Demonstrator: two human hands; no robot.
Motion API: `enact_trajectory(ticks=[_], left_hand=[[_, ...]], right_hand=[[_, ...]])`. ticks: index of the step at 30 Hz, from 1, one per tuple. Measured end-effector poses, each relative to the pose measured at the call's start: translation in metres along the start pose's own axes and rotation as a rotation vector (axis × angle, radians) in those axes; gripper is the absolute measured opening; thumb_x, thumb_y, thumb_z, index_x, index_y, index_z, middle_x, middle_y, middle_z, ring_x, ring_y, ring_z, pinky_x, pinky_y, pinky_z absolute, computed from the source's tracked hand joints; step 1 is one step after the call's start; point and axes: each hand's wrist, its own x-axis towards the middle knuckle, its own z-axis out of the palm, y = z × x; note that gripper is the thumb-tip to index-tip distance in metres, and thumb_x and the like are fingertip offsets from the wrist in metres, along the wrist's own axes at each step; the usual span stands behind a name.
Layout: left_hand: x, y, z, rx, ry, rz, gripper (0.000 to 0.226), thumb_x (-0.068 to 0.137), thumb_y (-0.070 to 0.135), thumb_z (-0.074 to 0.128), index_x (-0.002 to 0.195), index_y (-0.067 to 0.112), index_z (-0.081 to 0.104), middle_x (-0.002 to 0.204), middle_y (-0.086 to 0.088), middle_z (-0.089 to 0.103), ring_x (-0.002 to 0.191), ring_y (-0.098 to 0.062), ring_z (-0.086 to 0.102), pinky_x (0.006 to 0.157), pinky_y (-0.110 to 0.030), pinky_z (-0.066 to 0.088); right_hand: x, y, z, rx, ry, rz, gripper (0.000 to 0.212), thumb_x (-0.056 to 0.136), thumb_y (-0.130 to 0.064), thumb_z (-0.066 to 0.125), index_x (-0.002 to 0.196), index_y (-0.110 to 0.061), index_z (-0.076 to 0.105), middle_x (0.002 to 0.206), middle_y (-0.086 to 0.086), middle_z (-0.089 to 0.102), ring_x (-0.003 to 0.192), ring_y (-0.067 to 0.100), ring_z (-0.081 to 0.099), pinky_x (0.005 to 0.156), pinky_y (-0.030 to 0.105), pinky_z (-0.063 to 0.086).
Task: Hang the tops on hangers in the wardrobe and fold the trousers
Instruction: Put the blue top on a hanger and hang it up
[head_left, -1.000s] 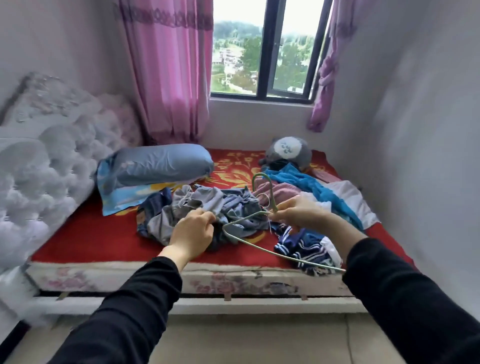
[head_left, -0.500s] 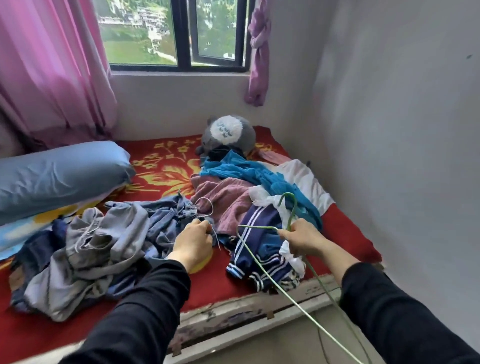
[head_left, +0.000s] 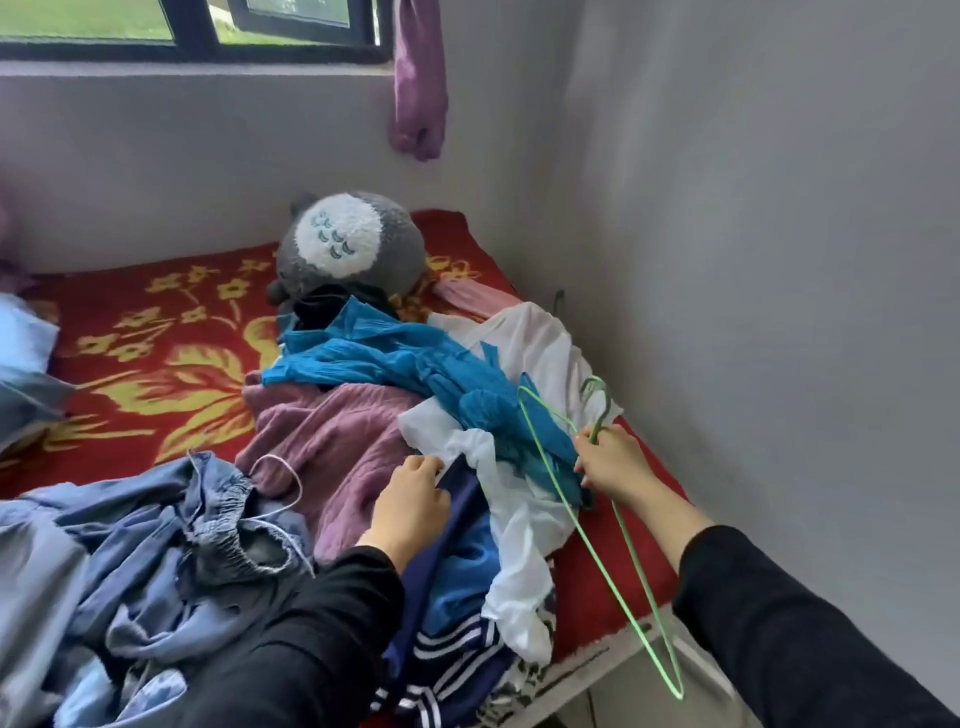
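Note:
A heap of clothes lies on the red flowered bed (head_left: 156, 374). My right hand (head_left: 613, 465) grips a thin green wire hanger (head_left: 597, 551) just below its hook, the frame slanting down past the bed's edge. My left hand (head_left: 410, 506) rests with fingers curled on the edge of a white top (head_left: 519, 525), beside a navy striped garment (head_left: 447, 603). A mauve knitted top (head_left: 332, 441) and a teal garment (head_left: 415, 364) lie behind. Grey-blue drawstring trousers (head_left: 145, 561) are bunched at the left.
A grey and white plush toy (head_left: 348, 249) sits at the back by the wall. The grey wall (head_left: 753, 312) runs close along the bed's right side. A purple curtain end (head_left: 418, 93) hangs under the window. A blue pillow's corner (head_left: 21, 343) shows at far left.
My view has swung right and closer to the pile. My left hand left the grey-blue trousers and moved right onto the white top. My right hand carried the hanger toward the wall.

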Motion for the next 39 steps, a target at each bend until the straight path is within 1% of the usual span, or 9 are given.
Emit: enact_trajectory(ticks=[7,11,16,21,24,27,30,33,39], left_hand=[[0.150,0.052,0.081,0.022,-0.015,-0.080,0.051,0.091,0.016,0.049,0.139,0.005,0.039,0.143,-0.014,0.039,0.132,-0.028,0.034,0.107,-0.031,0.025],[0.211,0.073,0.131,0.169,-0.038,-0.033,0.068,0.087,0.019,0.051,0.149,0.011,0.024,0.158,-0.016,0.006,0.146,-0.029,0.008,0.118,-0.033,0.008],[0.252,0.073,0.178,0.400,-0.083,-0.043,0.086,0.079,0.017,0.052,0.153,0.022,0.008,0.159,-0.012,-0.015,0.146,-0.030,-0.015,0.118,-0.043,-0.008],[0.268,0.045,0.190,0.435,0.036,-0.187,0.080,0.076,0.014,0.058,0.149,0.013,0.024,0.160,-0.012,0.002,0.148,-0.029,-0.006,0.117,-0.045,-0.007],[0.269,0.028,0.188,0.438,0.029,-0.134,0.032,0.082,0.018,0.062,0.113,0.010,0.059,0.147,-0.009,0.040,0.147,-0.028,0.012,0.117,-0.047,-0.002],[0.265,0.024,0.175,0.307,0.095,-0.132,0.010,0.086,0.018,0.062,0.091,0.010,0.057,0.111,-0.005,0.063,0.138,-0.027,0.036,0.117,-0.043,0.000],[0.263,0.035,0.149,0.188,0.128,-0.212,0.015,0.089,0.018,0.057,0.084,0.014,0.044,0.081,-0.007,0.064,0.094,-0.031,0.061,0.109,-0.042,0.025],[0.263,0.058,0.116,0.020,0.204,-0.236,0.015,0.093,0.020,0.055,0.092,0.012,0.043,0.074,-0.008,0.059,0.071,-0.037,0.056,0.058,-0.036,0.034],[0.262,0.094,0.007,-0.215,0.534,-0.207,0.013,0.088,0.016,0.059,0.086,0.017,0.046,0.068,0.006,0.052,0.063,-0.020,0.044,0.058,-0.031,0.029]], right_hand=[[0.177,0.055,0.006,-0.116,-0.041,-0.038,0.025,0.098,-0.015,0.035,0.084,-0.011,0.056,0.084,0.018,0.062,0.088,0.038,0.060,0.064,0.034,0.031],[0.239,0.100,0.012,-0.136,-0.060,-0.043,0.031,0.098,-0.021,0.034,0.121,-0.018,0.055,0.084,0.009,0.062,0.085,0.036,0.059,0.064,0.035,0.035],[0.278,0.157,0.042,-0.262,-0.106,-0.085,0.026,0.094,-0.016,0.040,0.118,-0.015,0.052,0.099,0.009,0.063,0.090,0.036,0.060,0.065,0.038,0.042],[0.286,0.185,0.092,-0.180,-0.438,0.165,0.047,0.075,-0.049,0.073,0.107,-0.020,0.055,0.101,0.003,0.066,0.098,0.029,0.061,0.072,0.034,0.045],[0.280,0.191,0.116,-0.251,-0.465,0.176,0.035,0.079,-0.038,0.070,0.103,-0.020,0.053,0.104,0.005,0.065,0.099,0.032,0.061,0.068,0.032,0.042],[0.284,0.184,0.115,-0.215,-0.363,0.163,0.011,0.085,-0.023,0.060,0.092,-0.016,0.058,0.093,0.007,0.066,0.090,0.032,0.062,0.063,0.030,0.037],[0.297,0.155,0.085,-0.054,-0.277,0.148,0.020,0.085,-0.025,0.061,0.069,-0.013,0.057,0.063,0.002,0.057,0.066,0.026,0.053,0.054,0.032,0.030],[0.314,0.108,0.044,0.293,-0.202,0.298,0.025,0.078,-0.023,0.063,0.058,-0.017,0.049,0.050,-0.004,0.048,0.053,0.018,0.048,0.043,0.025,0.034],[0.309,-0.006,-0.032,0.467,-0.296,0.110,0.019,0.083,-0.017,0.062,0.067,-0.011,0.053,0.058,0.001,0.056,0.055,0.016,0.056,0.045,0.022,0.044]])
